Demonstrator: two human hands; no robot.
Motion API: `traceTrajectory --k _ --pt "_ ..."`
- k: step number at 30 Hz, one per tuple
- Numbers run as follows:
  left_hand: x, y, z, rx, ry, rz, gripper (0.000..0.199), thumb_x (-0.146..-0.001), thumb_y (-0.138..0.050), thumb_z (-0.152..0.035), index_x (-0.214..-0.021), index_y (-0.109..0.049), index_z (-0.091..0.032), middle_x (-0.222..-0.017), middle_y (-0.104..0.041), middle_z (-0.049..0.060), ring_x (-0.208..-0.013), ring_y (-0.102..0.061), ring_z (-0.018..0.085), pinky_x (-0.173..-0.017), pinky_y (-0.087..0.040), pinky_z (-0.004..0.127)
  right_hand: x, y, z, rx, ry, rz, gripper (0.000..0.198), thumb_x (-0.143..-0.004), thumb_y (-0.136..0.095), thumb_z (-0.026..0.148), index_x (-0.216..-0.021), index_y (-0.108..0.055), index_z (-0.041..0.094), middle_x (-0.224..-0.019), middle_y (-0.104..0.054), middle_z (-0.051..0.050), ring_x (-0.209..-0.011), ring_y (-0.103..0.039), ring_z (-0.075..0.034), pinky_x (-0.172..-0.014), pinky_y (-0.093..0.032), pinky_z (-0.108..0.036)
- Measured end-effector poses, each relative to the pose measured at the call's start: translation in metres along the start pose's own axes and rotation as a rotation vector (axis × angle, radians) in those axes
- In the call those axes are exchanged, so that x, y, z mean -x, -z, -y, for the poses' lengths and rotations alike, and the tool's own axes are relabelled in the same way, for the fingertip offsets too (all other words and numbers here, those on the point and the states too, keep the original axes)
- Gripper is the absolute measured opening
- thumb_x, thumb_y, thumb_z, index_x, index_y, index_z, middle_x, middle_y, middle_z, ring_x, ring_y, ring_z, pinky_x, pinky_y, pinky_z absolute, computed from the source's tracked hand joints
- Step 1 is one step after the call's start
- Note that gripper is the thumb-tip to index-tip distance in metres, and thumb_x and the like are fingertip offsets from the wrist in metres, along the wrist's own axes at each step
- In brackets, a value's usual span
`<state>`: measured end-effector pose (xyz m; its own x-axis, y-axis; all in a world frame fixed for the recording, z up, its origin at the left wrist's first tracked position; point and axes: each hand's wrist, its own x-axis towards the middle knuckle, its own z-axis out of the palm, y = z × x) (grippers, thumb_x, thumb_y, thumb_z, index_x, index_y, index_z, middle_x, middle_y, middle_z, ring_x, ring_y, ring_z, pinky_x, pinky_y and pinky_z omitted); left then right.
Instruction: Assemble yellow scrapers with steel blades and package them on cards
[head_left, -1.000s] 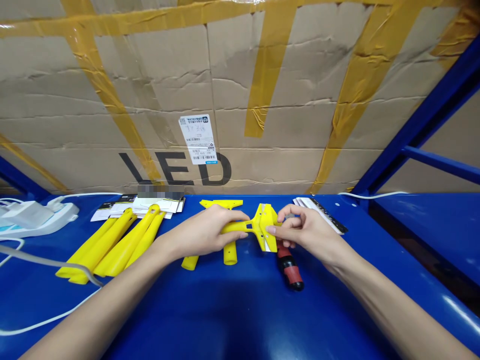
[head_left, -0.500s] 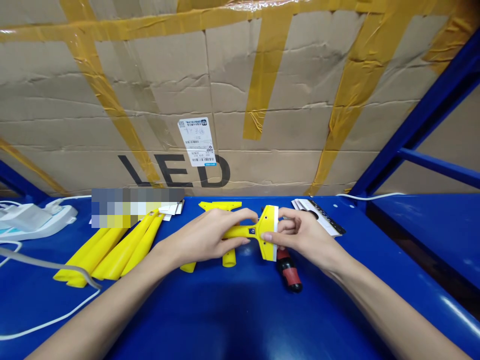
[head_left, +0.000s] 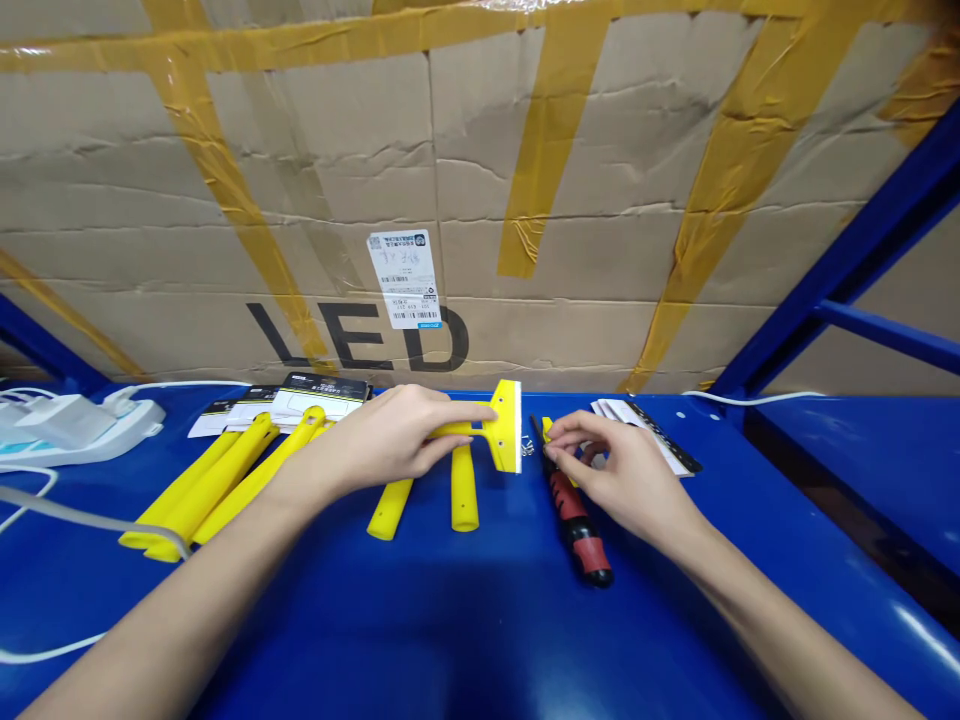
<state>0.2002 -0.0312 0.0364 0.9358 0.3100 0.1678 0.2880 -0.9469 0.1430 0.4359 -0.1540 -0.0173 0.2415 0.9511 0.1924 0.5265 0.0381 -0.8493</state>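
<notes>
Cardboard box (head_left: 600, 230) behind reads "LED"; our left hand (head_left: 382, 440) grips a yellow scraper (head_left: 495, 432), our right hand (head_left: 607, 465) pinches the red-handled screwdriver (head_left: 574, 515).

Warehouse packing bench: taped cardboard carton (head_left: 480, 180), blue steel racking (head_left: 862, 250).

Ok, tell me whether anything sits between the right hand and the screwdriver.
Nothing visible does. The right hand is already at the top of the red and black screwdriver, fingertips on or just above its shaft. The yellow scraper in the left hand is off to the side.
</notes>
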Motion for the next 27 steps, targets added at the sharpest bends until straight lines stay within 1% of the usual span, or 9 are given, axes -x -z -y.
traceTrajectory --k 2,5,10,13,16,20,24,25,27 --pt "0.002 0.005 0.006 -0.021 0.029 0.024 0.039 -0.102 -0.051 -0.033 -0.139 -0.063 -0.026 -0.096 -0.075 0.007 -0.083 -0.070 0.024 -0.073 -0.048 0.032 0.000 -0.004 -0.003 0.206 0.122 0.037 0.005 -0.087 -0.066 0.020 -0.092 -0.068 0.021 -0.091 -0.076 -0.006 -0.088 -0.070 -0.023 -0.080 -0.052 -0.037" --pt "0.006 0.009 0.011 -0.036 0.065 0.063 0.040 -0.100 -0.055 -0.035 -0.139 -0.063 -0.028 -0.105 -0.077 0.009 -0.092 -0.071 0.026 -0.079 -0.050 0.034 0.002 -0.013 -0.004 0.428 0.212 0.097 0.015 -0.085 -0.064 0.010 -0.092 -0.071 0.021 -0.090 -0.070 -0.006 -0.087 -0.066 -0.023 -0.078 -0.051 -0.037" --pt "0.008 0.008 0.014 -0.050 0.092 0.142 0.041 -0.099 -0.057 -0.032 -0.139 -0.064 -0.031 -0.116 -0.076 0.009 -0.104 -0.071 0.029 -0.087 -0.052 0.036 0.002 -0.027 0.002 0.652 0.269 0.141 0.017 -0.086 -0.068 0.014 -0.100 -0.073 0.023 -0.089 -0.062 -0.009 -0.084 -0.061 -0.024 -0.075 -0.049 -0.036" --pt "0.009 0.007 0.015 -0.050 0.083 0.169 0.041 -0.098 -0.058 -0.030 -0.139 -0.064 -0.031 -0.120 -0.076 0.007 -0.106 -0.071 0.029 -0.088 -0.053 0.037 0.001 -0.030 0.003 0.715 0.301 0.161 0.014 -0.087 -0.068 0.016 -0.097 -0.074 0.023 -0.087 -0.061 -0.009 -0.086 -0.062 -0.026 -0.076 -0.048 -0.037" --pt "0.009 0.007 0.016 -0.039 0.086 0.177 0.040 -0.097 -0.060 -0.029 -0.137 -0.065 -0.031 -0.124 -0.074 0.006 -0.111 -0.070 0.030 -0.091 -0.053 0.038 0.000 -0.032 0.002 0.730 0.330 0.190 0.016 -0.087 -0.063 0.009 -0.090 -0.072 0.022 -0.083 -0.064 -0.009 -0.087 -0.064 -0.026 -0.074 -0.047 -0.034" --pt "0.009 0.007 0.014 -0.002 0.057 0.175 0.039 -0.097 -0.061 -0.029 -0.135 -0.067 -0.031 -0.119 -0.076 0.007 -0.106 -0.072 0.027 -0.089 -0.054 0.035 -0.001 -0.029 0.003 0.623 0.321 0.171 0.017 -0.083 -0.061 0.006 -0.088 -0.066 0.021 -0.076 -0.066 -0.004 -0.072 -0.064 -0.020 -0.065 -0.043 -0.028" --pt "0.007 0.004 0.008 0.054 -0.002 0.186 0.037 -0.095 -0.064 -0.026 -0.132 -0.069 -0.030 -0.116 -0.078 0.005 -0.097 -0.074 0.024 -0.083 -0.053 0.031 0.000 -0.024 0.008 0.395 0.376 -0.066 0.016 -0.087 -0.061 0.012 -0.078 -0.053 0.022 -0.076 -0.067 0.000 -0.070 -0.063 -0.016 -0.066 -0.044 -0.027" --pt "0.006 0.003 0.005 0.069 -0.017 0.191 0.036 -0.095 -0.064 -0.025 -0.130 -0.070 -0.030 -0.116 -0.078 0.005 -0.098 -0.074 0.024 -0.083 -0.053 0.030 0.000 -0.024 0.008 0.376 0.430 -0.119 0.018 -0.089 -0.060 0.012 -0.077 -0.051 0.022 -0.078 -0.067 -0.001 -0.072 -0.063 -0.016 -0.067 -0.045 -0.027" --pt "0.005 0.003 0.001 0.095 -0.039 0.192 0.035 -0.095 -0.064 -0.025 -0.129 -0.071 -0.030 -0.116 -0.078 0.004 -0.099 -0.074 0.023 -0.083 -0.053 0.029 0.001 -0.025 0.009 0.429 0.569 -0.154 0.019 -0.093 -0.056 0.012 -0.077 -0.051 0.022 -0.078 -0.067 -0.003 -0.073 -0.062 -0.017 -0.067 -0.045 -0.028"
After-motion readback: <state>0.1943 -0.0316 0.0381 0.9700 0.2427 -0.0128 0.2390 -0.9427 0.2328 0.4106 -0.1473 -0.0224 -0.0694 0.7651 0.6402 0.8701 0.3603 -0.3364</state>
